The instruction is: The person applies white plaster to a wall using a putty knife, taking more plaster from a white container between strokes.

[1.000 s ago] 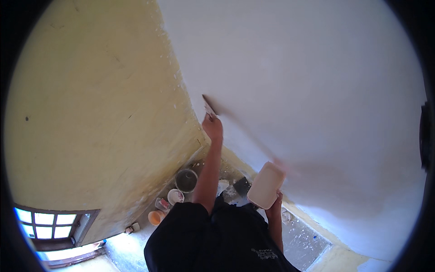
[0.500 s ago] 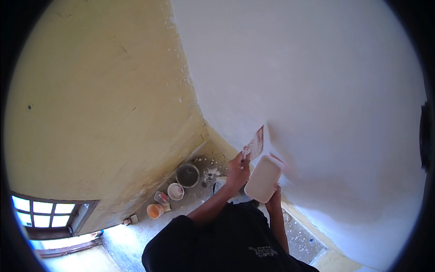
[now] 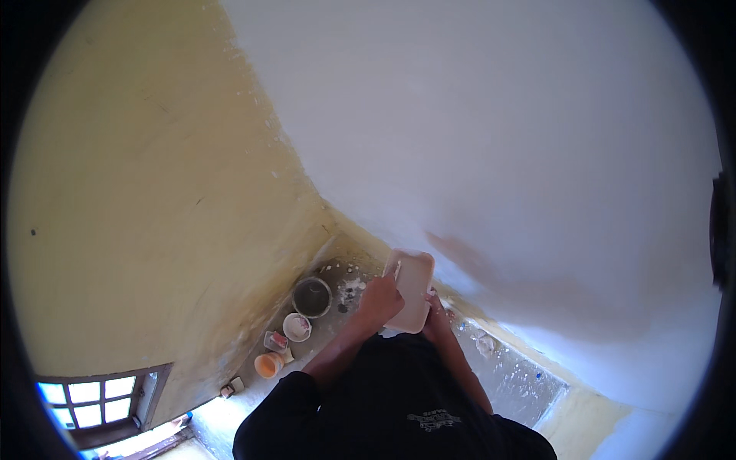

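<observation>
My left hand [image 3: 381, 297] is closed on a putty knife [image 3: 397, 268], which is at the left side of a beige rectangular plastic tray [image 3: 415, 310]; most of the knife is hidden by my hand and the angle. My right hand [image 3: 432, 305] grips the tray from its right side, its fingers partly hidden behind it. Both are held low in front of my dark shirt, near the white-coated wall [image 3: 498, 138]. That wall meets a yellow wall [image 3: 138, 192] at the corner.
Along the floor [image 3: 506, 391] at the yellow wall's foot stand a dark bucket [image 3: 311, 287], a white bucket [image 3: 294, 328], a small container [image 3: 276, 341] and an orange bucket [image 3: 270, 367]. A barred window [image 3: 96, 392] is at lower left. White spatters cover the floor.
My left hand and the putty knife have come down from the white wall to the tray. The tray in my right hand has shifted left and slightly upward.
</observation>
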Action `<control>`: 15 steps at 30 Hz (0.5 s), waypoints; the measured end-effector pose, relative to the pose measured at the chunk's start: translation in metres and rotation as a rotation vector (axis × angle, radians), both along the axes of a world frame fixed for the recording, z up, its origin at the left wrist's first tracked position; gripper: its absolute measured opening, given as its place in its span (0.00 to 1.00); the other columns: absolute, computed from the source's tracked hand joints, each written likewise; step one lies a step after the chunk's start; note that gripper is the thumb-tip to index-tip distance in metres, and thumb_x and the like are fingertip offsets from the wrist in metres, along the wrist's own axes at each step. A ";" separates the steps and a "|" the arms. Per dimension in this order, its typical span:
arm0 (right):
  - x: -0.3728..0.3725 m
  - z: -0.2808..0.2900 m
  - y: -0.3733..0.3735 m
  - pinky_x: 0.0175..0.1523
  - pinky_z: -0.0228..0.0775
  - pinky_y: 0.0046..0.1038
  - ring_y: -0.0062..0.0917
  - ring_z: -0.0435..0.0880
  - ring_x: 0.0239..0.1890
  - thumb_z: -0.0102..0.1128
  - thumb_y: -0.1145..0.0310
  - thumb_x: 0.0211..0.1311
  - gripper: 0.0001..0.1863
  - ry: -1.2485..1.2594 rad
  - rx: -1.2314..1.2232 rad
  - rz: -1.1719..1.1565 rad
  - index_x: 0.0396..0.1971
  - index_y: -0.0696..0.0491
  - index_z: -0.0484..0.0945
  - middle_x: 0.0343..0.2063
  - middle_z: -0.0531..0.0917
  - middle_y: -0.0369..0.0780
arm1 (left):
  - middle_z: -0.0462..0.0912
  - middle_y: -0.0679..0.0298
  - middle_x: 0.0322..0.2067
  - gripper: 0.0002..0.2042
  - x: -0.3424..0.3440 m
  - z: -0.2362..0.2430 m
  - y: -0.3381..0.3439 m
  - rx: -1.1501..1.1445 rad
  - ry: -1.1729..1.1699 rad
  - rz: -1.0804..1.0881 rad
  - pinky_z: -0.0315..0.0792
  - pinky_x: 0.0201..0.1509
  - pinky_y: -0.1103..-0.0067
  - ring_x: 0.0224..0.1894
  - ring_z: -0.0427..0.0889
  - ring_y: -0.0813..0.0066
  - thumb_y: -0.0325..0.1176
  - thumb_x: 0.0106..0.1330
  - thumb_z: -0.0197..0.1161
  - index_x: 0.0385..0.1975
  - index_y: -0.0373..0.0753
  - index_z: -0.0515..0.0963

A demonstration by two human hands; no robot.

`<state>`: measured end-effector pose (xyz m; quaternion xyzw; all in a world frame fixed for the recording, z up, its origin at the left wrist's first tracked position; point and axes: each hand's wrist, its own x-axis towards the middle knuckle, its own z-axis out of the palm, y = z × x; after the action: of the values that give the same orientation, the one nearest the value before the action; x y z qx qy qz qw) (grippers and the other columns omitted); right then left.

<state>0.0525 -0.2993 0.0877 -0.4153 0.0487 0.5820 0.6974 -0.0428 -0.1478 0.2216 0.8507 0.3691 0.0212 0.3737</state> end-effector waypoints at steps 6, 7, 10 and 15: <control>-0.014 0.037 0.019 0.57 0.68 0.37 0.33 0.70 0.59 0.54 0.56 0.58 0.36 -0.113 -0.068 -0.017 0.64 0.52 0.54 0.58 0.68 0.42 | 0.80 0.41 0.26 0.11 -0.003 -0.017 -0.009 0.019 0.083 -0.010 0.76 0.40 0.57 0.33 0.81 0.43 0.27 0.51 0.56 0.32 0.29 0.77; -0.015 0.035 0.021 0.58 0.67 0.36 0.33 0.70 0.59 0.54 0.55 0.58 0.35 -0.125 -0.074 -0.035 0.64 0.52 0.55 0.57 0.68 0.42 | 0.80 0.41 0.26 0.11 -0.006 -0.018 -0.007 0.020 0.046 -0.041 0.76 0.39 0.57 0.32 0.82 0.43 0.28 0.53 0.55 0.33 0.29 0.77; -0.017 0.015 0.023 0.58 0.67 0.36 0.32 0.71 0.58 0.53 0.55 0.59 0.33 -0.078 -0.041 -0.078 0.63 0.51 0.57 0.56 0.70 0.42 | 0.80 0.40 0.28 0.11 -0.017 -0.032 0.006 -0.043 -0.060 -0.035 0.76 0.38 0.58 0.33 0.81 0.44 0.29 0.54 0.55 0.33 0.30 0.77; -0.023 -0.001 0.024 0.59 0.68 0.37 0.33 0.75 0.54 0.47 0.52 0.65 0.28 -0.014 -0.019 -0.170 0.58 0.55 0.64 0.52 0.74 0.44 | 0.82 0.48 0.29 0.10 -0.036 -0.023 0.048 -0.306 -0.185 0.026 0.75 0.40 0.68 0.36 0.83 0.61 0.27 0.59 0.56 0.38 0.31 0.77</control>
<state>0.0295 -0.2748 0.0863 -0.4204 0.0847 0.5175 0.7405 -0.0789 -0.0999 0.1987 0.7733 0.3432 0.0475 0.5310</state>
